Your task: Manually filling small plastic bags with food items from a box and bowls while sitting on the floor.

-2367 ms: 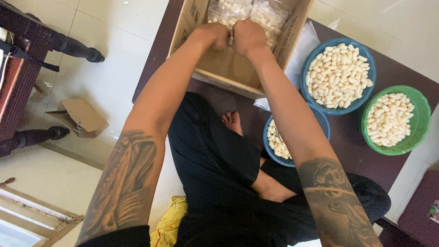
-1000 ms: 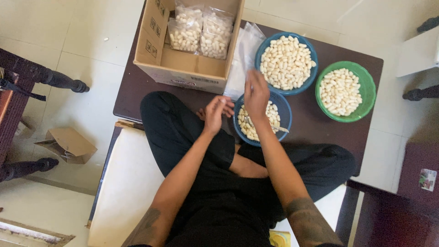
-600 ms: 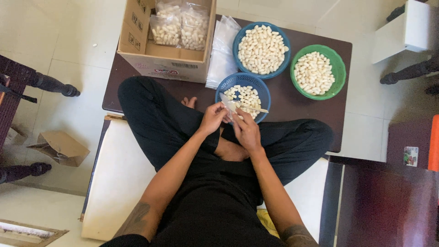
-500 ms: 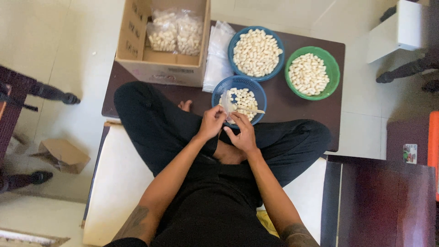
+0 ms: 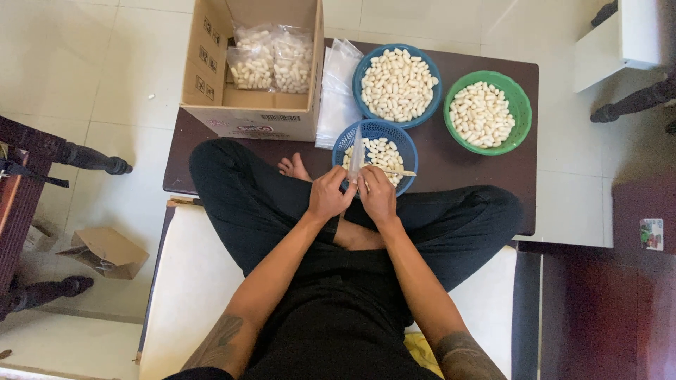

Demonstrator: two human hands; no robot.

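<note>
Clear bag (image 5: 355, 151) seemingly between both hands

Dark brown table (image 5: 458, 158): one cardboard box (image 5: 246, 116), stack of clear plastic bags (image 5: 336, 98), two blue baskets (image 5: 431, 105) (image 5: 408, 151), one green basket (image 5: 521, 105).

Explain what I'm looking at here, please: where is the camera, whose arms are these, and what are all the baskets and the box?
The camera sits on a person's head and looks straight down, so the two bare arms coming up from the bottom are that person's own. They sit cross-legged at a low dark table. The left hand and right hand meet over a small blue basket and together pinch a thin clear plastic bag. That basket holds small white oval pieces. A larger blue basket and a green basket hold more of them. A stack of empty clear bags lies beside an open cardboard box, which holds filled bags.
</note>
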